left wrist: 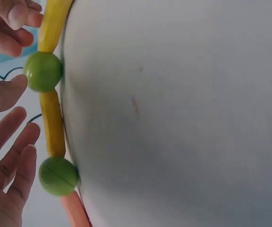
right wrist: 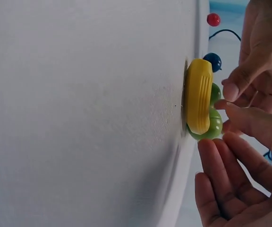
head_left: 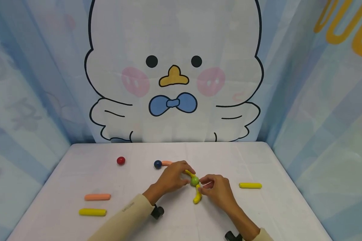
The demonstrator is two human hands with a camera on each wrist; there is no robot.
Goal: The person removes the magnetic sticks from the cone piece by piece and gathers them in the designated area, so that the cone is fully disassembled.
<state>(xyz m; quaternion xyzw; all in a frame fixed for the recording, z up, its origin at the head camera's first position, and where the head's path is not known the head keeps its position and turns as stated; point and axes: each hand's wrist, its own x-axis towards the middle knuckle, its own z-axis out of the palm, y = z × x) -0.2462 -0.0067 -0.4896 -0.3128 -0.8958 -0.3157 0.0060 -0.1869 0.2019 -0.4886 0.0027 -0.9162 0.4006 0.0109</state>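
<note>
A chain of rods and balls lies on the table. A green ball (head_left: 194, 181) joins a curved yellow rod (head_left: 197, 195) to another yellow rod (left wrist: 53, 125). Farther along come a second green ball (left wrist: 58, 176), an orange rod (head_left: 167, 163) and a dark blue ball (head_left: 158, 164). My left hand (head_left: 173, 175) arches over the chain and hides part of it; its thumb touches or nearly touches the first green ball, its fingers spread. On the other side, my right hand (head_left: 218, 190) has its fingertips beside that ball and the curved rod, loosely bent without a visible grip.
A red ball (head_left: 121, 160) lies at the back left of the white table (head_left: 157, 227). Toward the front left are a loose orange rod (head_left: 97, 197) and a yellow rod (head_left: 92, 212). Another yellow rod (head_left: 250, 185) lies on the right. A printed curtain (head_left: 175, 127) hangs behind.
</note>
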